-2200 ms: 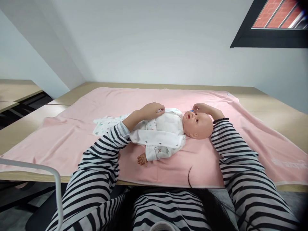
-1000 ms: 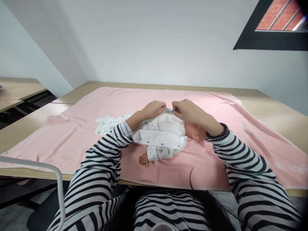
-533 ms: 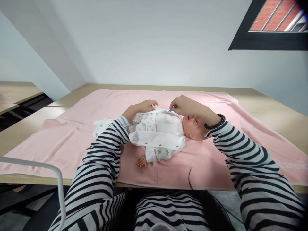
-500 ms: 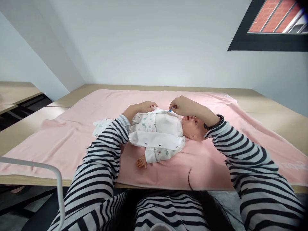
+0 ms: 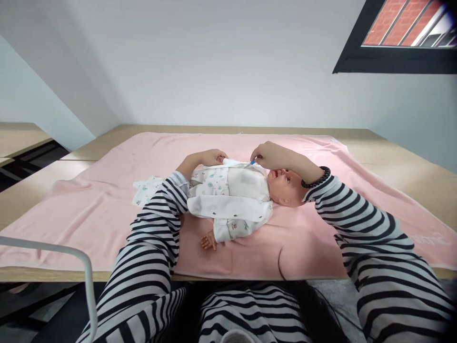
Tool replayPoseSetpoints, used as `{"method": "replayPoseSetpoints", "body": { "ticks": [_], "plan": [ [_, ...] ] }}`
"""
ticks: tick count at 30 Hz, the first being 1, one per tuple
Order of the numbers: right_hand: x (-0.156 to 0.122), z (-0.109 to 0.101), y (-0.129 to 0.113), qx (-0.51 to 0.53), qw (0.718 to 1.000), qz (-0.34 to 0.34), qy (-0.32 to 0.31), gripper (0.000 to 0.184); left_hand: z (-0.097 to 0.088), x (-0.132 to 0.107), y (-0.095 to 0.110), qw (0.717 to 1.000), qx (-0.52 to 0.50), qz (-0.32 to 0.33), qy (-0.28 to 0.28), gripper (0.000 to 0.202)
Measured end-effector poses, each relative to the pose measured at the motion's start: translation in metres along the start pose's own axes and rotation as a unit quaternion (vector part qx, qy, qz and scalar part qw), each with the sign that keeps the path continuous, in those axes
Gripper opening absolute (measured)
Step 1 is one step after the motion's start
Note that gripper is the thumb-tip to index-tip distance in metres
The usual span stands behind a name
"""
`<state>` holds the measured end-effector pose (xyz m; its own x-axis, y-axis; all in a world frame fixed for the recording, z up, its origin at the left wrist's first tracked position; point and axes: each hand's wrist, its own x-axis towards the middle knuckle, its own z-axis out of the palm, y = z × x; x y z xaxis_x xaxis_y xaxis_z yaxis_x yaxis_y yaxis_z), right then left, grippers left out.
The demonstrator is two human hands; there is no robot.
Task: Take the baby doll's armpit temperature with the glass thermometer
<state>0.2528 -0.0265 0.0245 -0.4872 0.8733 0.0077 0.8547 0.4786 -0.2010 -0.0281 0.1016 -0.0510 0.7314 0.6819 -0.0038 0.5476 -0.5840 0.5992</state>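
Note:
A baby doll (image 5: pixel 248 183) lies on its back, head to the right, its white printed jacket open at the front. My left hand (image 5: pixel 210 156) reaches over its lower body to the far side. Its fingers are closed around the doll's far hand (image 5: pixel 221 160), at the end of the white sleeve. Above the far side of the chest my right hand (image 5: pixel 267 155) pinches a thin stick with a blue part (image 5: pixel 252 162), like a thermometer. The pale tip points down and left at the open jacket edge. The doll's near hand (image 5: pixel 208 240) lies palm up.
A pink blanket (image 5: pixel 100 200) covers much of the wooden table (image 5: pixel 396 157). A folded printed cloth (image 5: pixel 144 189) shows left of the doll, partly behind my left sleeve. A white curved bar (image 5: pixel 87 271) stands at the lower left. The wall rises behind the table.
The view has shifted slightly. My left hand has closed more round the doll's far hand, and the sleeve beside it shows more. My right hand keeps its pinch on the stick.

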Motion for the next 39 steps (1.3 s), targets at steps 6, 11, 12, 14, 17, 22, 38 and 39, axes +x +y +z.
{"method": "replayPoseSetpoints", "body": {
  "ticks": [6,11,12,14,17,22,38,39],
  "plan": [
    [-0.002,0.008,-0.009,-0.016,1.0,-0.014,-0.004,0.041,0.003,0.01,0.003,0.975,-0.136,0.007,0.174,0.047],
    [-0.01,0.015,-0.026,-0.091,0.995,-0.024,-0.018,0.03,0.006,0.011,0.006,0.953,-0.222,0.029,0.203,0.057],
    [-0.01,0.017,-0.028,-0.104,0.994,-0.024,-0.014,0.029,0.006,0.01,0.007,0.951,-0.229,0.031,0.204,0.058],
    [-0.008,0.021,-0.029,-0.116,0.993,-0.019,-0.006,0.029,0.006,0.009,0.008,0.949,-0.232,0.032,0.209,0.059],
    [-0.004,0.032,-0.027,-0.121,0.993,-0.01,0.004,0.027,0.006,0.008,0.009,0.948,-0.232,0.031,0.216,0.06],
    [0.002,0.05,-0.019,-0.098,0.992,-0.074,0.04,0.026,0.006,0.008,0.012,0.943,-0.24,0.037,0.227,0.056],
    [0.024,0.039,-0.023,-0.147,0.986,-0.066,-0.049,0.028,0.007,0.013,0.001,0.941,-0.235,0.047,0.239,0.058],
    [0.023,0.038,-0.023,-0.15,0.985,-0.064,-0.055,0.028,0.007,0.013,0.001,0.941,-0.236,0.046,0.239,0.059]
  ]
}}
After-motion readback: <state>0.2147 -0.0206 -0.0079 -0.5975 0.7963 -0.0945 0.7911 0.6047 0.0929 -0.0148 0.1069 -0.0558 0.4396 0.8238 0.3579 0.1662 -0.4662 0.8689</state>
